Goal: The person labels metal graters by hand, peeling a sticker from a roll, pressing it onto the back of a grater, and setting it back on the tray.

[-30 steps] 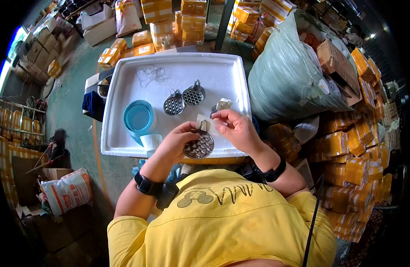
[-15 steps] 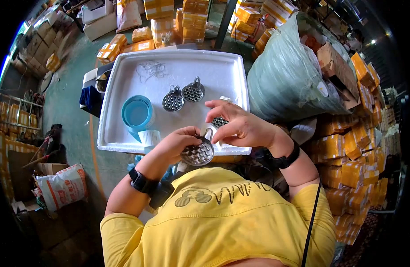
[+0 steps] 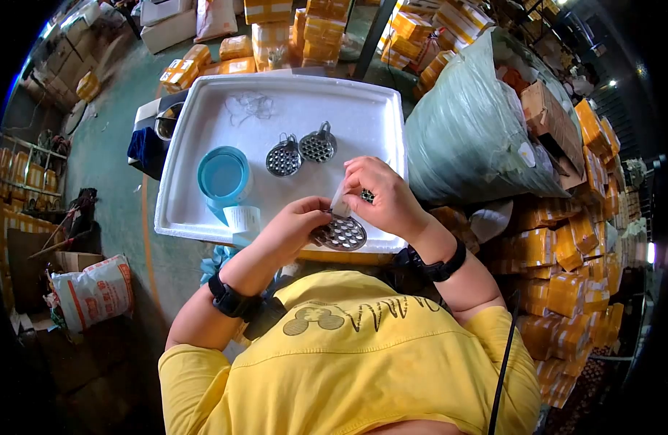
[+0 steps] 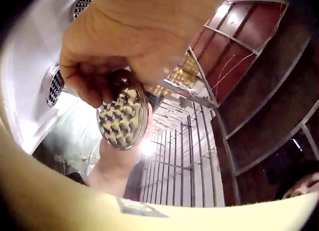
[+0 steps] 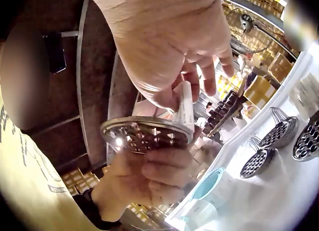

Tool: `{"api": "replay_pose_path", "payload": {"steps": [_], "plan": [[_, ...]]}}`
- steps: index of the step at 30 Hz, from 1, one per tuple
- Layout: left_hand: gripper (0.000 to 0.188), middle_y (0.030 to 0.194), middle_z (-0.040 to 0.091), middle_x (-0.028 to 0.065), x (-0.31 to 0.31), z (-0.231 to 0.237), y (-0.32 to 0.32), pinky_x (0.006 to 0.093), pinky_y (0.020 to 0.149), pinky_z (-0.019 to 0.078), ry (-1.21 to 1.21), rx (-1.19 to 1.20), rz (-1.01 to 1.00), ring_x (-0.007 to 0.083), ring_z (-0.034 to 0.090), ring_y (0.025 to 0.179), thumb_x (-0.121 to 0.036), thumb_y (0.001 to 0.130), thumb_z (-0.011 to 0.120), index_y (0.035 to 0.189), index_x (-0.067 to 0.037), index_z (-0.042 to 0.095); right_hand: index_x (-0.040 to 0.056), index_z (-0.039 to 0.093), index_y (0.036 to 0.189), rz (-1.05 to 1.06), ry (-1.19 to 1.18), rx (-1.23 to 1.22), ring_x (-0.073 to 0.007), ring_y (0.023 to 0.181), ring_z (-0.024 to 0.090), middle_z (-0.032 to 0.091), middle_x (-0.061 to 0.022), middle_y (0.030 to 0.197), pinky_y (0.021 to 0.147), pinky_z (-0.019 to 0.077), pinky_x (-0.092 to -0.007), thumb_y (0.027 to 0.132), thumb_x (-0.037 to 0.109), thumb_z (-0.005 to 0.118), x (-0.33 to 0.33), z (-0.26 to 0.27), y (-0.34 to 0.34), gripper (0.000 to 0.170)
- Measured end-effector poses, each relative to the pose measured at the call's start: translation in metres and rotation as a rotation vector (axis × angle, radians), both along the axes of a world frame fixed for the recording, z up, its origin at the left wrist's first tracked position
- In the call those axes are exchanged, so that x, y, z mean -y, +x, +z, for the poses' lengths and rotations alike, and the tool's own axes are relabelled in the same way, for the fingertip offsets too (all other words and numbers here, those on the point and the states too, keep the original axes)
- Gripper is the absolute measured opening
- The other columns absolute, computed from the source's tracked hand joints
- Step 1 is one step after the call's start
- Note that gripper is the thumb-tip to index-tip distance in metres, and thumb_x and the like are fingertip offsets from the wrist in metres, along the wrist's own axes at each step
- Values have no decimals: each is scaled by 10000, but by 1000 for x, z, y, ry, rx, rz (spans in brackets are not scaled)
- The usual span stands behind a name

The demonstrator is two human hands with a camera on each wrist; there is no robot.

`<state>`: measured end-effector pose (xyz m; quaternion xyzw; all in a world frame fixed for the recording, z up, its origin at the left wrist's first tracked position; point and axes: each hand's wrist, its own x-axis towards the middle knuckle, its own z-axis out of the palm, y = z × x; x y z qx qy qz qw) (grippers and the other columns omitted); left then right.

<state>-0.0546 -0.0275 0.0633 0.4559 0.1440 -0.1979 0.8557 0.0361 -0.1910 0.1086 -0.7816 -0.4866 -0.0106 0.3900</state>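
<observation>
My left hand point(image 3: 296, 223) grips a round metal grater point(image 3: 343, 235) near its handle end, above the front edge of the white foam tray point(image 3: 203, 226). My right hand point(image 3: 383, 194) pinches a white paper label point(image 5: 186, 105) against the grater's handle. In the left wrist view the toothed face of the grater point(image 4: 122, 120) shows below my left fingers. Two small piles of similar graters lie in the tray, a left pile point(image 3: 283, 159) and a right pile point(image 3: 319, 146). Another grater pile point(image 5: 308, 140) sits partly hidden behind my right hand in the head view.
A teal roll of labels point(image 3: 224, 175) stands in the tray's left part, its white end label point(image 3: 242, 219) at the front. Loose thin strands point(image 3: 251, 107) lie at the back. A large plastic-wrapped bundle point(image 3: 479, 123) and stacked taped parcels point(image 3: 558, 268) stand to the right.
My right hand drew away from the grater with fingers spread, then came back to the label at its handle. The grater has tilted flatter and moved slightly right.
</observation>
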Motion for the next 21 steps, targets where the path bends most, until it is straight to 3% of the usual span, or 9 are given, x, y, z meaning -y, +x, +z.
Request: {"api": "replay_pose_path", "payload": {"steps": [5, 8, 12, 15, 21], "plan": [[214, 890, 589, 104, 2, 1, 1, 256, 706, 495, 33, 23, 9, 149, 594, 764, -12, 820, 459, 1011, 65, 516, 18, 555, 765, -35, 7, -11, -273, 901, 555, 563, -136, 880, 758, 456, -327, 659, -23, 641, 0, -1, -1, 143], [208, 865, 575, 52, 2, 1, 0, 205, 653, 448, 26, 28, 13, 94, 554, 747, -40, 823, 504, 1015, 37, 529, 23, 552, 768, -47, -6, 8, -268, 890, 558, 565, -135, 874, 749, 459, -323, 662, -16, 644, 0, 0, -2, 145], [208, 870, 591, 86, 2, -1, 1, 241, 676, 495, 81, 64, 26, 129, 589, 749, -54, 828, 520, 1003, 58, 524, 30, 551, 764, -59, -23, 71, -275, 876, 557, 565, -124, 859, 738, 462, -329, 664, -5, 645, -1, 2, -3, 142], [196, 836, 597, 65, 2, -1, 2, 225, 649, 482, 124, 77, 27, 108, 581, 723, -80, 826, 557, 973, 48, 547, 66, 507, 712, -82, 26, 168, -248, 771, 543, 543, -69, 776, 722, 421, -360, 655, 50, 641, -5, 3, -6, 147], [174, 806, 607, 52, 5, 4, 2, 212, 634, 470, 157, 89, 54, 91, 574, 701, -93, 824, 576, 933, 42, 582, 56, 530, 714, -97, -32, 277, -269, 851, 553, 544, -93, 797, 795, 435, -372, 638, 16, 637, -6, 6, -8, 137]]}}
